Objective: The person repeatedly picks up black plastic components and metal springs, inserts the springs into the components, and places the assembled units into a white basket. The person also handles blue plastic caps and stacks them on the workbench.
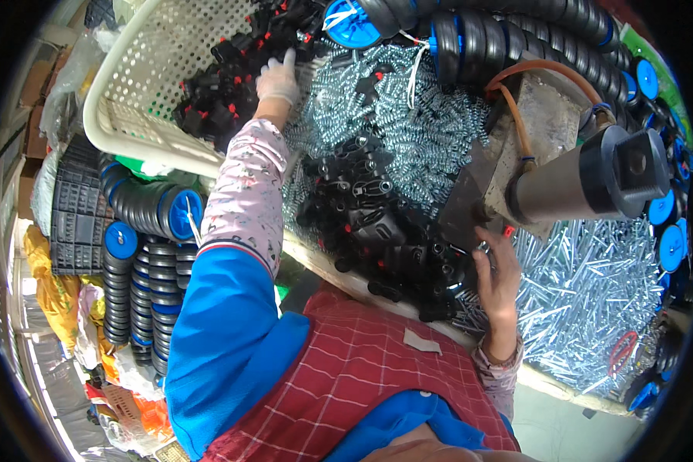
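Left hand (278, 82) is over black parts (227, 81), right hand (500, 276) beside machine (556, 189)

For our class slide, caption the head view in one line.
Gloved left hand over black parts in a white basket, right hand beside a heap of silvery rods.

White left glove (277, 82), pale pink patterned oversleeves (248, 185), bright blue top (223, 323), red checked apron (369, 346)
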Motion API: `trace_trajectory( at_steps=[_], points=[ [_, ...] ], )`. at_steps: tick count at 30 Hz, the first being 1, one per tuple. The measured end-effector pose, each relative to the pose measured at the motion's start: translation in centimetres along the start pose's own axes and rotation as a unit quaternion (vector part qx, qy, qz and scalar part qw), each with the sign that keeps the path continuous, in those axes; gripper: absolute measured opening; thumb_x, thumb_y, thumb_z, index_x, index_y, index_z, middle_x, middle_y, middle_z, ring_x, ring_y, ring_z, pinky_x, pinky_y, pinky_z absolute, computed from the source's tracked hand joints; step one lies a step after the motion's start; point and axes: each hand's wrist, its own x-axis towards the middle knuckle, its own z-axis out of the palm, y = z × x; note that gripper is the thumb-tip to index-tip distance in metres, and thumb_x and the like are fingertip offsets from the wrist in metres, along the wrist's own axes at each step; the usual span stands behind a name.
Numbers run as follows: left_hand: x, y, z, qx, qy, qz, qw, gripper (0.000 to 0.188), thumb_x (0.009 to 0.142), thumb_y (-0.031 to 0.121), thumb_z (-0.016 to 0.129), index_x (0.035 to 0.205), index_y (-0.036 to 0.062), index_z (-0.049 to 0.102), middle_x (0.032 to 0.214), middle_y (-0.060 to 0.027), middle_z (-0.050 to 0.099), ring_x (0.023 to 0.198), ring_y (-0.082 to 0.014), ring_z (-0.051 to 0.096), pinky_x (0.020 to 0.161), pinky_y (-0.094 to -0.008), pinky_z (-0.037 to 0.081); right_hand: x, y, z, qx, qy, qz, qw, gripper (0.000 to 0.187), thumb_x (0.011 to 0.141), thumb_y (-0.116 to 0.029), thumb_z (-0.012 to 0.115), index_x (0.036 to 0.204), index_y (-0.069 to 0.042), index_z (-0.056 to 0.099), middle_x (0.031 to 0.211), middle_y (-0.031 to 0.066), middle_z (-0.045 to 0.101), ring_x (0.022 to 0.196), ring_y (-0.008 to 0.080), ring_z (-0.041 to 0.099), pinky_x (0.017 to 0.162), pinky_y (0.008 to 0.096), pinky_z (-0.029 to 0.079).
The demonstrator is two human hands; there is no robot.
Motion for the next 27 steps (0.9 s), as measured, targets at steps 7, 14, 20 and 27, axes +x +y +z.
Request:
trace_trajectory(
  at_steps=[7, 14, 20, 27],
  points=[
    [-13.6, 3.6, -10.6, -0.48, 0.176, 0.097, 0.854, 0.08, 0.077, 0.021, 0.073, 0.145, 0.0062, 0.032, 0.129, -0.0248, 0.059, 0.111, -0.0403, 0.063, 0.094, -0.0467, 0.051, -0.9, 2.0, 1.6, 0.069, 0.073, 0.097, 0.99, 0.027, 0.084, 0.003, 0.074, 0.103, -0.003, 0.056, 0.081, 0.0019, 0.054, 0.073, 0.0086, 0.049, 0.067, 0.0226, 0.043],
    [-23.6, -0.1, -10.3, -0.603, 0.022, 0.269, 0.751, 0.08, 0.071, -0.003, 0.069, 0.145, 0.0044, 0.042, 0.129, -0.0194, 0.053, 0.11, -0.0306, 0.063, 0.092, -0.0381, 0.053, 1.5, -2.4, 2.8, 0.113, 0.014, 0.079, 0.99, 0.025, 0.088, 0.002, 0.069, 0.112, -0.003, 0.068, 0.083, 0.0003, 0.063, 0.074, 0.005, 0.054, 0.067, 0.0209, 0.044],
    [-24.4, -0.5, -9.9, -0.473, 0.091, 0.315, 0.818, 0.083, 0.066, 0.006, 0.078, 0.142, 0.0051, 0.044, 0.128, -0.0198, 0.054, 0.115, -0.0401, 0.055, 0.1, -0.0441, 0.048, 8.1, -9.5, 4.4, 0.106, -0.091, -0.033, 0.99, 0.019, 0.09, 0.004, 0.066, 0.109, 0.001, 0.066, 0.106, 0.003, 0.062, 0.088, 0.0064, 0.056, 0.078, 0.0215, 0.045],
    [-23.8, -0.6, -9.0, -0.414, 0.1, 0.328, 0.843, 0.076, 0.065, 0.013, 0.082, 0.134, 0.0049, 0.049, 0.125, -0.0186, 0.058, 0.115, -0.0391, 0.056, 0.097, -0.0448, 0.049, 13.6, -12.5, 8.6, -0.004, -0.137, -0.2, 0.97, 0.02, 0.086, -0.001, 0.072, 0.106, -0.003, 0.067, 0.099, 0.0077, 0.069, 0.088, 0.0176, 0.065, 0.078, 0.0279, 0.051]
  ],
)
